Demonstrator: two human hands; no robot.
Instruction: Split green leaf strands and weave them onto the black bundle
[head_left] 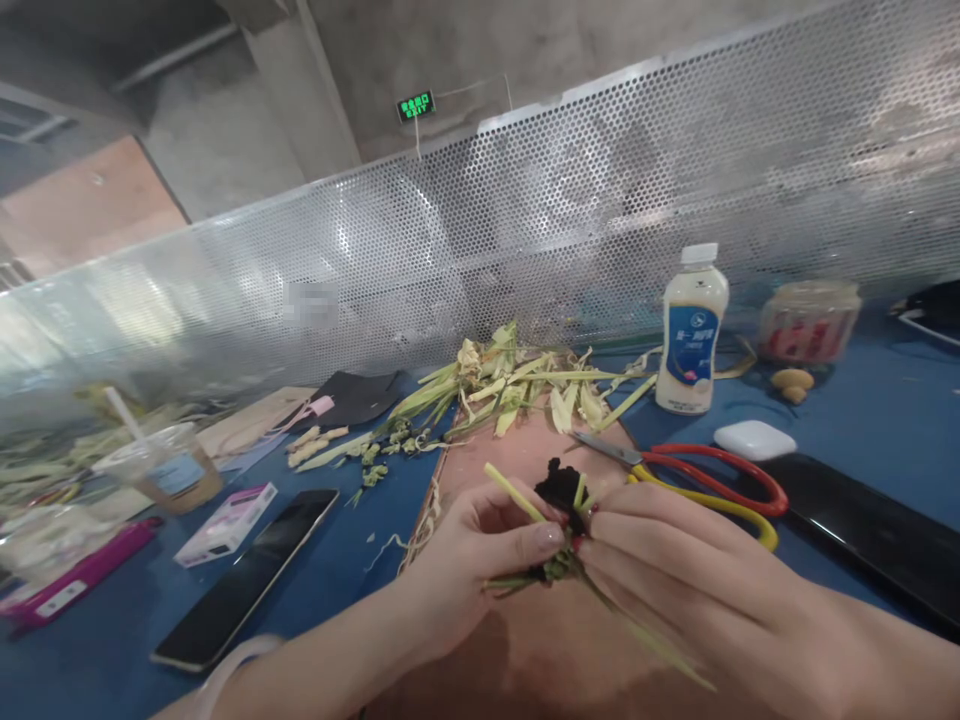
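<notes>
Over a brown board (480, 465), both my hands are closed around a small bundle of plant strips (559, 568), yellow-green and partly knotted. My left hand (480, 545) pinches it between thumb and fingers, with a pale flat strip (514, 492) sticking up there. From the other side my right hand (690, 570) grips it, fingers bent and tips touching the strips. A dark, crumpled clump (559, 482) rises between the hands. One long strip (660, 645) hangs down to the right, blurred. My fingers hide much of the bundle.
Scissors (646, 460) with red and yellow handles lie right of the board. Behind are loose husk-like strips (510, 385), a milky bottle (694, 330) and a jar (810, 322). Phones (251, 580) flank my arms. A drink cup (176, 475) stands left; a perforated metal screen (375, 260) crosses behind.
</notes>
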